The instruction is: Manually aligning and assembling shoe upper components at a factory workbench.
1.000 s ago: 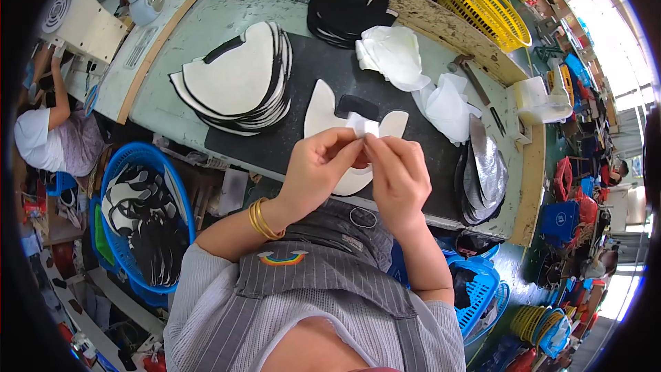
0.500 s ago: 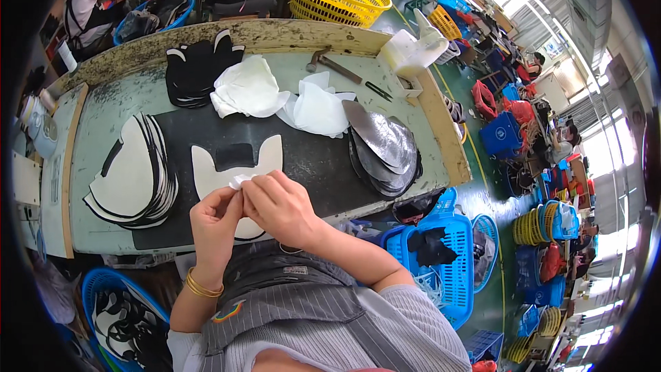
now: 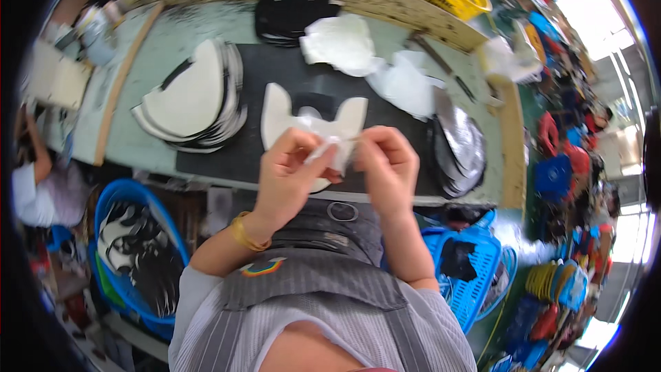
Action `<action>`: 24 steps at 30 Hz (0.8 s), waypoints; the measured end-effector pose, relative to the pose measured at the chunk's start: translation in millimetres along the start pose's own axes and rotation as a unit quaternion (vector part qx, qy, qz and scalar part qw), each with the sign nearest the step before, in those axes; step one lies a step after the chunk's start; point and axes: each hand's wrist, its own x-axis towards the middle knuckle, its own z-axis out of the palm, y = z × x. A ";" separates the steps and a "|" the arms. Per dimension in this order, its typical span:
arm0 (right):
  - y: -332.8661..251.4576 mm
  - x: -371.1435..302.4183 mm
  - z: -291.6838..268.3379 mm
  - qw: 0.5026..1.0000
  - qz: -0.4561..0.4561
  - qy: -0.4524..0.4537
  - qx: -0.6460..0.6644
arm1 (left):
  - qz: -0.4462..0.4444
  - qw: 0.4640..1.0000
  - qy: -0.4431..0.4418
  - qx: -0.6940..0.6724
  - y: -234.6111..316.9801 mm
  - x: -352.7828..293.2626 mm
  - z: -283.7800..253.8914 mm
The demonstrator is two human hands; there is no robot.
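My left hand (image 3: 292, 172) is closed on a thin, translucent white sheet (image 3: 341, 157), held above the near edge of the bench mat. Beside it, my right hand (image 3: 390, 165) is pinched at the sheet's right edge, the fingertips slightly blurred. Beneath and beyond both hands lies a cream shoe-upper piece (image 3: 277, 114) with two upright lobes and a black patch (image 3: 315, 105) between them. My hands hide part of its lower end. To the left sits a stack of cream pieces with black edging (image 3: 186, 100). Loose white sheets (image 3: 407, 86) lie crumpled beyond on the right.
The black mat (image 3: 255, 69) covers the middle of the wood-rimmed bench. Farther back are black pieces (image 3: 289, 17), a white pile (image 3: 339, 45) and a hammer (image 3: 435, 54). Shiny dark pieces (image 3: 458, 148) lie right. Blue baskets (image 3: 182, 234) stand below, one per side.
My hands were together pinching a small white bit; now they are apart, with the white sheet spread between them. The view has swung, moving the bench up and the stacks rightward.
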 end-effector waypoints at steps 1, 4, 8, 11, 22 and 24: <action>1.8 2.9 -2.6 0.999 0.021 0.013 0.038 | 0.052 0.998 -0.003 0.045 -2.5 -0.9 2.5; -0.7 -8.7 26.2 0.998 0.004 -0.011 0.056 | 0.108 0.986 0.026 0.127 -9.3 -7.4 6.3; 22.4 -8.3 20.8 0.956 -0.169 0.059 -0.234 | 0.106 0.979 0.046 0.166 -11.0 -16.6 2.2; 22.0 -14.1 1.1 0.885 -0.201 0.117 -0.403 | 0.056 0.987 0.073 0.131 -0.7 -21.3 -12.6; -17.8 -76.4 -70.5 0.831 -0.143 -0.006 -0.537 | -0.230 0.967 -0.036 -0.107 12.9 -35.8 -50.2; -16.2 -64.3 -20.3 0.804 -0.241 -0.139 -0.525 | -0.230 0.967 -0.041 -0.100 5.0 -37.5 -31.0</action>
